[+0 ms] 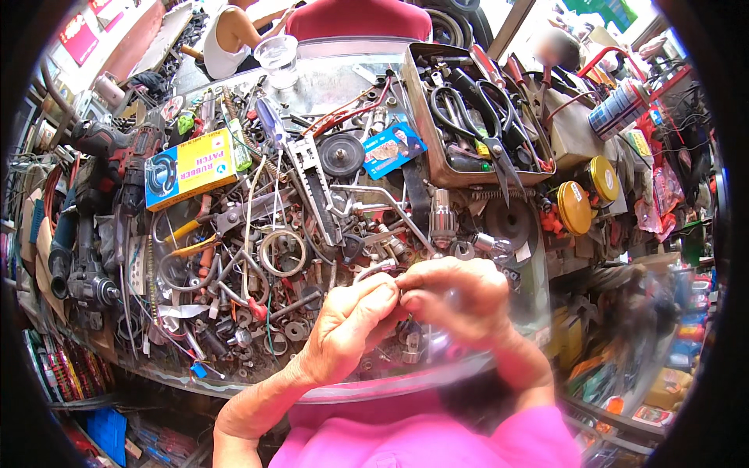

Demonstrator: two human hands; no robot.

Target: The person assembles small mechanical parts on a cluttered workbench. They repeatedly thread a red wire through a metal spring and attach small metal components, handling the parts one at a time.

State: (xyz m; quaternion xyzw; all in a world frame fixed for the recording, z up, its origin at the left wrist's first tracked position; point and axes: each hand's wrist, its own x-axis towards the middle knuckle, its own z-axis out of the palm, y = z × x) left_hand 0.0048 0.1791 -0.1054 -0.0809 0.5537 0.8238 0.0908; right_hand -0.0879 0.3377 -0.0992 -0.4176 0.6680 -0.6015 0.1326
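Note:
My left hand [349, 324] is closed, thumb pressed against the bent fingers, over the near part of a cluttered bench. Its fingertips meet those of my right hand [466, 300], which is pinched and partly smeared by motion. A tiny dark bit shows where the fingertips come together; its kind is too small to tell. Just beyond the hands lie a metal drill chuck [443, 218] and a bent metal rod [390, 207]. Loose nuts, bolts and washers [296, 329] spread to the left of my left hand.
A metal tray [421, 109] holds large black-handled scissors [493, 140] and other tools. At left are a yellow and blue box [191, 170] and a cordless drill [129, 148]. Yellow-lidded jars [574, 208] stand at right. A person in white [226, 39] is beyond the bench.

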